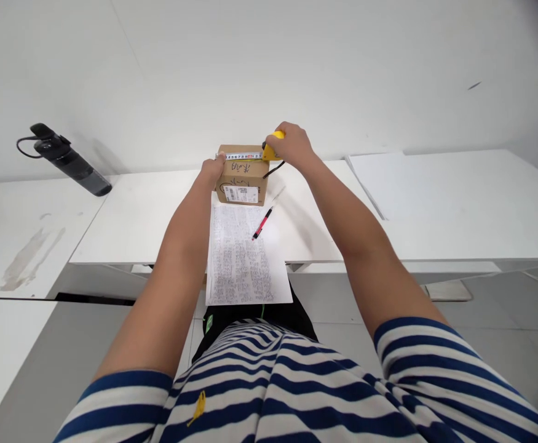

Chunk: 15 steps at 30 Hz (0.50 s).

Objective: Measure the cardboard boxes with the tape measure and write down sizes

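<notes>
A small cardboard box point(242, 178) with a label and handwriting stands on the white table point(134, 215). My right hand point(291, 146) is closed round a yellow tape measure point(273, 147) at the box's top right corner. The white blade point(238, 156) runs along the box's top edge. My left hand point(213, 167) pinches the blade's end against the top left corner. In front of the box lies a sheet of paper point(243, 258) covered in writing, and it overhangs the table's near edge. A red and black pen point(262, 224) rests on the sheet.
A black water bottle point(68, 160) with a strap loop stands at the back left on a neighbouring white table. A second white table point(457, 203) adjoins on the right. A white wall rises behind. Grey floor shows beneath the table edge.
</notes>
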Motion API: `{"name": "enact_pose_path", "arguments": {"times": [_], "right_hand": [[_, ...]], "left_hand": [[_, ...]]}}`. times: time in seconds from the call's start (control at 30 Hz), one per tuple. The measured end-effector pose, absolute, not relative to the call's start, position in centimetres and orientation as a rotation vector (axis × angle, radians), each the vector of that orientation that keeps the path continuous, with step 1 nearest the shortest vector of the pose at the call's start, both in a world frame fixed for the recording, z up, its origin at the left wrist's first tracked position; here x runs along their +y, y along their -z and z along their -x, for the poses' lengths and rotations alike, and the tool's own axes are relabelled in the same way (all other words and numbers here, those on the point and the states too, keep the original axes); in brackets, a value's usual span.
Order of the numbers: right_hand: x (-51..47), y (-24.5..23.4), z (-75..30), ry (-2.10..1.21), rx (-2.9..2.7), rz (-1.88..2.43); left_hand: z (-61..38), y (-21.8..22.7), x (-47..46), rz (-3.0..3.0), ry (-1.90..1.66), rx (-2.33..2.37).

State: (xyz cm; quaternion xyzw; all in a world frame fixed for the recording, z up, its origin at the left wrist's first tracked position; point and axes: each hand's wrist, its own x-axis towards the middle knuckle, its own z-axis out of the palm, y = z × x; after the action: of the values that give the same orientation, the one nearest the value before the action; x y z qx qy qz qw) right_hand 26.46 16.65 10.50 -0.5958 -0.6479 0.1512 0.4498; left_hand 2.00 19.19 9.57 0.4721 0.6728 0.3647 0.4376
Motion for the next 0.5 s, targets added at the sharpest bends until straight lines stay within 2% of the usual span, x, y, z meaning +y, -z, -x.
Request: {"name": "enact_pose_path", "arguments": {"times": [0.5], "right_hand": [[14.4,-12.0,-27.3,-0.46,-1.509,1.6]], "left_hand": [[-2.3,-9.2,19.3,-1.234,-0.873,1.679]]}}
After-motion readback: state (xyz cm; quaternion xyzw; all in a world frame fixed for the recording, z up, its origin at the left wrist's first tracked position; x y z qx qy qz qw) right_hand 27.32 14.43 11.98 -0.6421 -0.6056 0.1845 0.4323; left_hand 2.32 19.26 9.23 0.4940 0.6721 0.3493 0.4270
